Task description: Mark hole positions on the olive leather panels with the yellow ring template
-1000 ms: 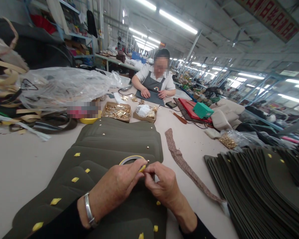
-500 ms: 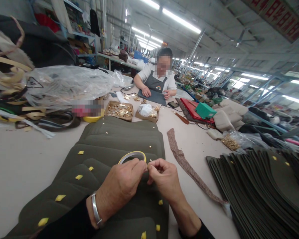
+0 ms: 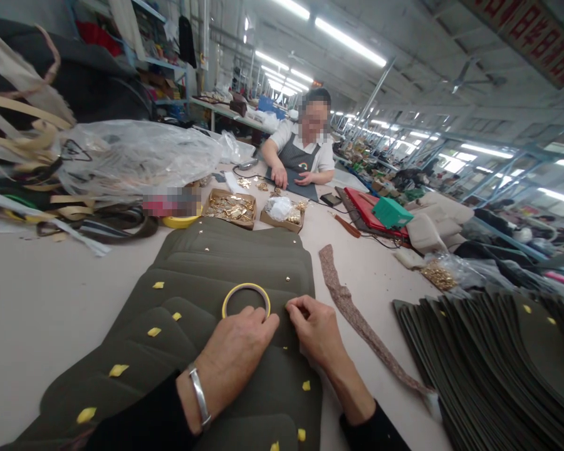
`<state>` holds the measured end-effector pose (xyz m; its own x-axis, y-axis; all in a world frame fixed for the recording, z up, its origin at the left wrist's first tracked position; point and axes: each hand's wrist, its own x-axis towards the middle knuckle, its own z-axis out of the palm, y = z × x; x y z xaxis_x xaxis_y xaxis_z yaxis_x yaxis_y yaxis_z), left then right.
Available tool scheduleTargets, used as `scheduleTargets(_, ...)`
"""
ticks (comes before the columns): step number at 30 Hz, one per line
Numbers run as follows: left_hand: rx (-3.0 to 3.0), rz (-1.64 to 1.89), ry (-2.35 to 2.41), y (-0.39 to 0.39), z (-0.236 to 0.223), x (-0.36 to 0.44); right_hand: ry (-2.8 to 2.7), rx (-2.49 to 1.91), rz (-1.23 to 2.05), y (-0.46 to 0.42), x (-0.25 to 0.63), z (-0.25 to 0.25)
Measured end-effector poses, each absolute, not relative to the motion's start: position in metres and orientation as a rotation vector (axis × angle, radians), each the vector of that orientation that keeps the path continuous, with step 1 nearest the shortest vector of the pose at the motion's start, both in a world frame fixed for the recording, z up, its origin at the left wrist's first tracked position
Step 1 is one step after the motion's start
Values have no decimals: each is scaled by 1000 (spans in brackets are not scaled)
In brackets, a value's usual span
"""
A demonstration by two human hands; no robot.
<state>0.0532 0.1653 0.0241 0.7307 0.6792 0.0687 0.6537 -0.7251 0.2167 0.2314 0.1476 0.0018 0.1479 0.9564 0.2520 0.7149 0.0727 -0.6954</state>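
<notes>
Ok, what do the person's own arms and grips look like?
The left sleeve and right sleeve are black, without clear markings. A silver-coloured bangle sits just beyond the left cuff; none shows on the right. The left grip and right grip are human hands, ungloved.

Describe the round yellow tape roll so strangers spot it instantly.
Find the dark olive panels on the pale tabletop. Over them, the left hand, silver bracelet at its wrist, holds the tape roll: a hollow ring, unlike the small yellow scraps nearby.
</notes>
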Motion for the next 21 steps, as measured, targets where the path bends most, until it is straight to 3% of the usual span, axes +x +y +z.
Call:
scheduleTargets(5,2732,170,1064,165,29,54,-1755,-1756,174,154,224,-2)
scheduleTargets(12,2699,190,1072,165,28,52,-1657,-1721,217,147,232,-1)
scheduleTargets(17,2725,246,1065,166,21,50,-2041,-1517,-41,142,238,-5)
scheduleTargets(21,2741,264,1062,166,16,48,-2009,-1734,-105,149,228,-9)
